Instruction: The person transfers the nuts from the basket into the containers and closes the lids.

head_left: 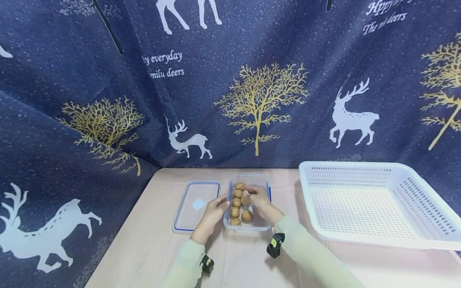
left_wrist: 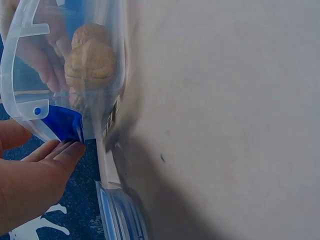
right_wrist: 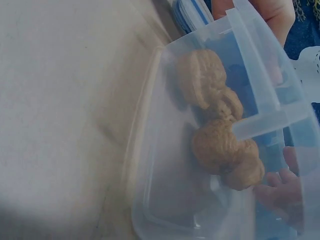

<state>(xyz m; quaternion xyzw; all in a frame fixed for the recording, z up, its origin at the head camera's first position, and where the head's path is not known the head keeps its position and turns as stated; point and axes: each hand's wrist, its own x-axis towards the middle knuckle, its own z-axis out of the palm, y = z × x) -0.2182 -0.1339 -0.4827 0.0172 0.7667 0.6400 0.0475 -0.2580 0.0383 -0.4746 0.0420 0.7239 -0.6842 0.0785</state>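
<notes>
A clear plastic food box (head_left: 248, 229) holds several walnuts (head_left: 235, 212), most lined up along its left wall. My left hand (head_left: 214, 212) is at that wall, its extended fingertips touching a blue latch (left_wrist: 65, 123) in the left wrist view. Inside the box is my right hand (head_left: 260, 201), fingers reaching left over the walnuts. One fingertip touches a walnut (right_wrist: 245, 172) in the right wrist view; the fingers look loose, not closed round it. Another walnut (head_left: 246, 216) lies nearer the front. The right hand partly hides the box's right side.
The box's clear lid (head_left: 192, 214), edged in blue, lies flat to the left on the pale tabletop (head_left: 144, 240). To the right stands a large white perforated basket (head_left: 360, 236). A dark blue cloth (head_left: 216, 108) with deer and trees hangs behind the table.
</notes>
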